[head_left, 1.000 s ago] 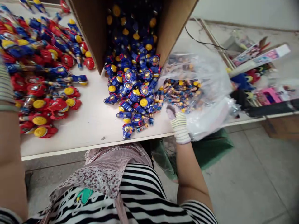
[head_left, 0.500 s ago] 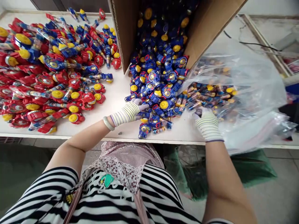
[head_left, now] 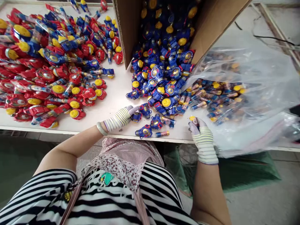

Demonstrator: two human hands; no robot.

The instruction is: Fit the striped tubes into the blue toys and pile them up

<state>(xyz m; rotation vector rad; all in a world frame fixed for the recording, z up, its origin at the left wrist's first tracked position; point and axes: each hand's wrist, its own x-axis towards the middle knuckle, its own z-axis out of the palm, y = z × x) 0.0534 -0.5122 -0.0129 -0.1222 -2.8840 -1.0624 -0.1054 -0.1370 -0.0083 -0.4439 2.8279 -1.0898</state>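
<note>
My left hand (head_left: 120, 118), in a striped knit glove, is closed on a blue toy piece (head_left: 136, 117) at the near side of the pile. Just beyond its fingertips is another blue toy piece (head_left: 145, 110). My right hand (head_left: 202, 133), gloved likewise, pinches a small clear tube with a yellow cap (head_left: 194, 119); the fingers partly hide it. Between the hands lie a round-faced blue toy (head_left: 156, 122) and a loose small tube (head_left: 162, 133). Behind them, blue toys (head_left: 157, 72) spill from the cardboard box (head_left: 123, 34).
Red and blue toys with tubes attached (head_left: 47, 75) are heaped on the left of the white table (head_left: 114, 90). A clear plastic bag (head_left: 262, 78) of small tubes spreads over the right side. Green sacking (head_left: 250, 170) lies below the table edge.
My left hand has drawn back toward the near edge, bringing a blue toy out of the pile. My right hand has moved nearer and left from the bag with a capped tube.
</note>
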